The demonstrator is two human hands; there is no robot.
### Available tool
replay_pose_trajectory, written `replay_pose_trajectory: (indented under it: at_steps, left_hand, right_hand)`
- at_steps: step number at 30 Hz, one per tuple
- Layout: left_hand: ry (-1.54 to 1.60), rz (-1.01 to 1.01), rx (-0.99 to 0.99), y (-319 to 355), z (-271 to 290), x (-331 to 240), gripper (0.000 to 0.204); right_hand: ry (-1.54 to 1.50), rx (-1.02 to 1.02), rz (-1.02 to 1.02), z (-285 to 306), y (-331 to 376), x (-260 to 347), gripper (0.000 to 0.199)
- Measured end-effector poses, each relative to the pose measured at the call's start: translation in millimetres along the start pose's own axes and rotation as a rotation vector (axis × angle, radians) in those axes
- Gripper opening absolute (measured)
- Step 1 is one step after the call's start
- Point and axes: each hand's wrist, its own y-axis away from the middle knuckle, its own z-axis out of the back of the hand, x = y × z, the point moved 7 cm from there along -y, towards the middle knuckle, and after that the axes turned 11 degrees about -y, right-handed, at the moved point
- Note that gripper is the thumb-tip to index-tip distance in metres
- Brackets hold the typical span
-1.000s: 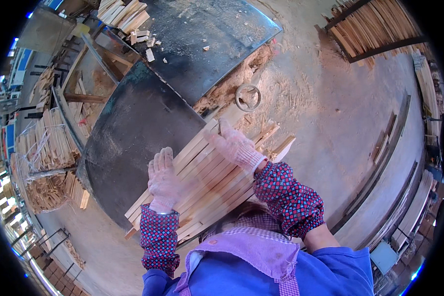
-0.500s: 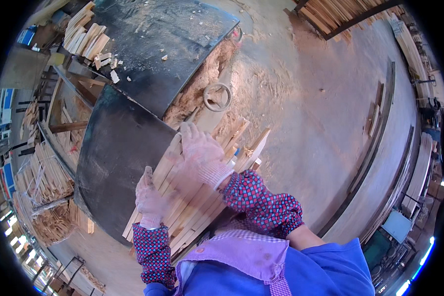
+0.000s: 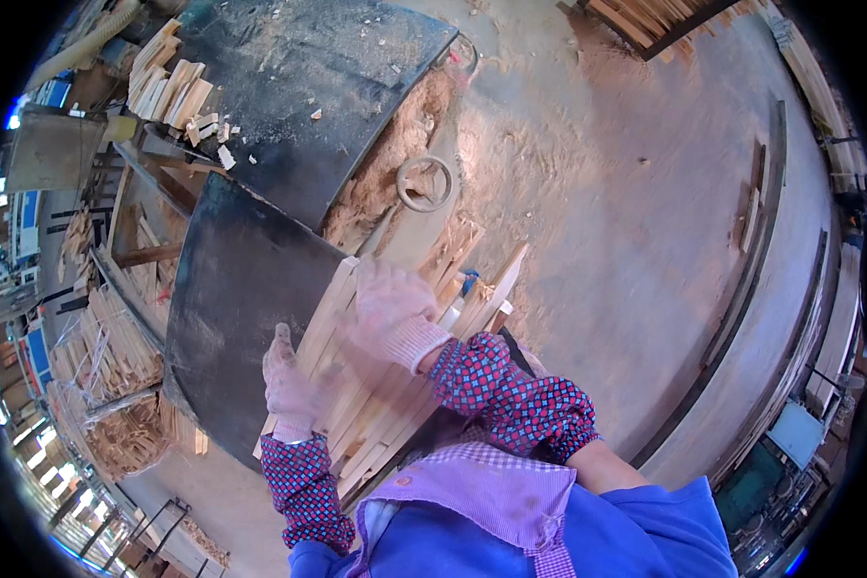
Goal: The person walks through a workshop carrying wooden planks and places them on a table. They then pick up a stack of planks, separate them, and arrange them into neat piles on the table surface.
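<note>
Several long pale wooden strips (image 3: 380, 414) lie side by side in front of me, slanting from lower left to upper right. At their left edge is my left hand (image 3: 291, 387) in a dusty pale glove, one digit stretched out and the rest blurred over the wood. My right hand (image 3: 393, 310), gloved too, lies across the strips near their far ends, fingers extended and partly smeared by motion. Neither hand is closed round a strip. Beyond the strips' left side is a dark metal tabletop (image 3: 246, 289). Patterned sleeve covers reach both wrists.
A second dark table surface (image 3: 308, 96) carries wood scraps and a stack of short strips (image 3: 169, 87). A round handwheel (image 3: 424, 184) sits beside sawdust (image 3: 395, 159). Bundled wood (image 3: 106, 337) stands at the left; long rails (image 3: 742, 279) line the right floor.
The view has shifted slightly. Both hands stay on the strips in nearly the same places, with the right hand a little lower across them.
</note>
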Motion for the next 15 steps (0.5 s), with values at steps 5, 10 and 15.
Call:
replay_pose_trajectory:
  at_steps: [5,10,15]
  left_hand:
    - [-0.05,-0.065,-0.015,-2.1,-12.8,9.9,0.106]
    - [-0.023,-0.008,-0.078,7.8,-9.6,25.2,0.099]
    - [-0.03,-0.011,-0.026,7.4,-11.7,26.9,0.099]
  right_hand:
    - [0.114,-0.35,0.356,19.6,31.0,16.7,0.073]
    - [-0.475,0.473,0.352,-18.7,123.5,-11.3,0.045]
    - [-0.35,0.596,0.112,-30.3,146.1,-52.8,0.041]
